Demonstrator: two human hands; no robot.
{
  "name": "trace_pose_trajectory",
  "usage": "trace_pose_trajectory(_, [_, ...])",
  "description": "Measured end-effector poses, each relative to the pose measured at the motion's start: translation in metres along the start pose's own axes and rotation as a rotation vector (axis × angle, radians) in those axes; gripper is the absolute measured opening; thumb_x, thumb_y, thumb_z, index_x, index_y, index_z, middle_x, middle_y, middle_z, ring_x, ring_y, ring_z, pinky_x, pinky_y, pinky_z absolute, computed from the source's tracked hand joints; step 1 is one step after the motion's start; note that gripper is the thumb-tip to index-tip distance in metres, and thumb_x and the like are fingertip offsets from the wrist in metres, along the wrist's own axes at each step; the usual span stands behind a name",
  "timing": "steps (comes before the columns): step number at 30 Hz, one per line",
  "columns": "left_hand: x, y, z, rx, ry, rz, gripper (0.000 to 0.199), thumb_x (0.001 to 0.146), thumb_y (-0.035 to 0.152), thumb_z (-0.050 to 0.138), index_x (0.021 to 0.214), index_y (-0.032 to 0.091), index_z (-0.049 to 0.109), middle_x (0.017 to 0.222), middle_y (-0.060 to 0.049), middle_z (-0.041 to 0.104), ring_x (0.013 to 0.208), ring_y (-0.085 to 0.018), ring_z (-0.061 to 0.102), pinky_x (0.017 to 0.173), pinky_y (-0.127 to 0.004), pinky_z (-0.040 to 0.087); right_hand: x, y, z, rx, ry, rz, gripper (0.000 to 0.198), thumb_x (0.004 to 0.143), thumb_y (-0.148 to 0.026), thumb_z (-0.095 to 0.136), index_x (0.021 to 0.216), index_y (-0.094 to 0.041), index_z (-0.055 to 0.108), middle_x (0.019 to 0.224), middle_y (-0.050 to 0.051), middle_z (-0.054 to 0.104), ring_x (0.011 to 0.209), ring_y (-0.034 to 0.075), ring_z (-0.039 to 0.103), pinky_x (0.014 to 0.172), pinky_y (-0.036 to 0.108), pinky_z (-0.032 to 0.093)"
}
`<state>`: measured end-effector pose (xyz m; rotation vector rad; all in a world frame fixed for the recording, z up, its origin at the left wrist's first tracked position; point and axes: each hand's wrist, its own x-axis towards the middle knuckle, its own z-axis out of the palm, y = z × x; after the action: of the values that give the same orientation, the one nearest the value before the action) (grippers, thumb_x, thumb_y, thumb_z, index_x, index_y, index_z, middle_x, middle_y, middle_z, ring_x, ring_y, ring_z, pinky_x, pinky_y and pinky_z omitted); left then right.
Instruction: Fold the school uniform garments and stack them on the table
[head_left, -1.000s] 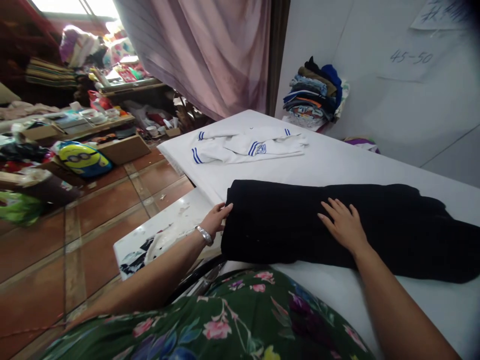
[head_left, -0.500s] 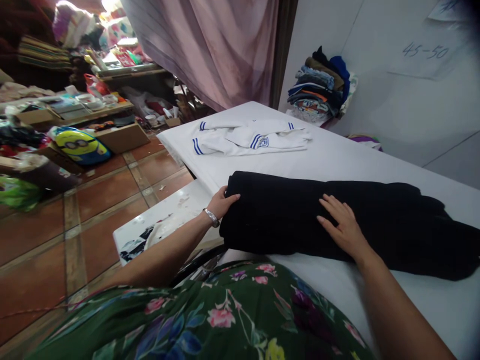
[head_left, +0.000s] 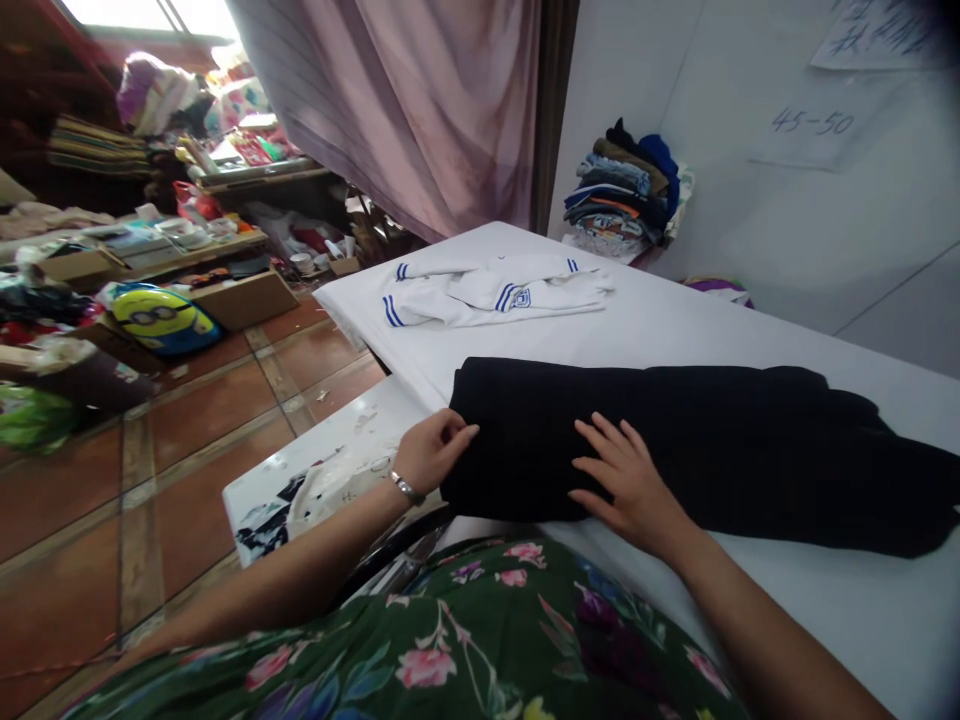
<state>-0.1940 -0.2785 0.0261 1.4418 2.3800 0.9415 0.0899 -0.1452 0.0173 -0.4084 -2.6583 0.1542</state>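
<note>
A long folded black garment (head_left: 750, 450), its shape like trousers, lies across the white table in front of me. My left hand (head_left: 433, 448) pinches its left end between thumb and curled fingers; a silver bracelet circles that wrist. Flat on the cloth, with fingers spread, rests my right hand (head_left: 619, 478), a little right of the left one. Beyond the black cloth, a white garment with blue stripes (head_left: 495, 290) is laid out on the table, apart from both hands.
The white table (head_left: 750, 330) runs off to the right. Folded clothes (head_left: 626, 190) are stacked at its far side by the wall. A lower white surface (head_left: 255, 490) with dark and white scraps sits at left. Boxes and a Minion-patterned item (head_left: 161, 318) stand on the tiled floor.
My right hand has slid left along the black garment, nearer my left hand. My left hand has shifted slightly down its left edge, with the fingers more curled. The view has tilted up a little.
</note>
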Motion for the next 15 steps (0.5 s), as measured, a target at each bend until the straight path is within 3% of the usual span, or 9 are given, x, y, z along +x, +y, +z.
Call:
trace_pose_trajectory(2, [-0.005,0.014,0.004,0.119,-0.133,0.060,0.033,0.082,0.053,0.054,0.087,0.022,0.062,0.072,0.001,0.063,0.066,-0.015,0.057,0.062,-0.028,0.040,0.001,-0.007,0.007,-0.035,-0.059,0.010,0.036,0.089,-0.041,0.053,0.115,-0.018,0.063,0.148,0.015,0.039,0.141,0.032,0.025,0.109,0.060,0.025])
trace_pose_trajectory(4, [-0.007,0.024,0.011,0.188,-0.205,0.069,0.039,0.081,0.053,0.055,0.104,0.022,0.062,0.084,-0.002,0.067,0.074,-0.019,0.060,0.066,-0.030,0.041,0.001,-0.008,0.014,-0.060,-0.080,0.047,0.038,0.090,-0.040,0.054,0.119,-0.017,0.061,0.148,0.016,0.038,0.141,0.034,0.025,0.107,0.061,0.027])
trace_pose_trajectory(7, [-0.008,0.031,0.019,0.175,-0.253,0.025,0.052,0.080,0.046,0.058,0.125,0.021,0.052,0.094,-0.005,0.068,0.078,-0.020,0.062,0.069,-0.031,0.043,-0.001,-0.006,0.019,-0.050,-0.062,0.063,0.026,0.092,-0.030,0.051,0.111,-0.020,0.065,0.147,0.013,0.041,0.141,0.031,0.026,0.108,0.059,0.027])
trace_pose_trajectory(11, [-0.008,0.031,0.022,0.062,-0.254,0.027,0.030,0.082,0.036,0.055,0.108,0.022,0.057,0.080,0.000,0.064,0.068,-0.015,0.059,0.065,-0.027,0.041,-0.001,-0.008,0.019,-0.015,-0.012,0.041,0.023,0.093,-0.022,0.048,0.105,-0.022,0.067,0.145,0.009,0.045,0.140,0.027,0.028,0.110,0.057,0.025])
trace_pose_trajectory(15, [-0.008,0.028,0.023,0.144,-0.271,0.029,0.015,0.081,0.033,0.053,0.091,0.023,0.058,0.062,0.004,0.054,0.061,-0.015,0.054,0.058,-0.027,0.035,-0.001,-0.008,0.023,0.013,-0.097,0.065,0.025,0.091,-0.027,0.052,0.112,-0.024,0.066,0.146,0.010,0.042,0.140,0.028,0.029,0.109,0.056,0.027])
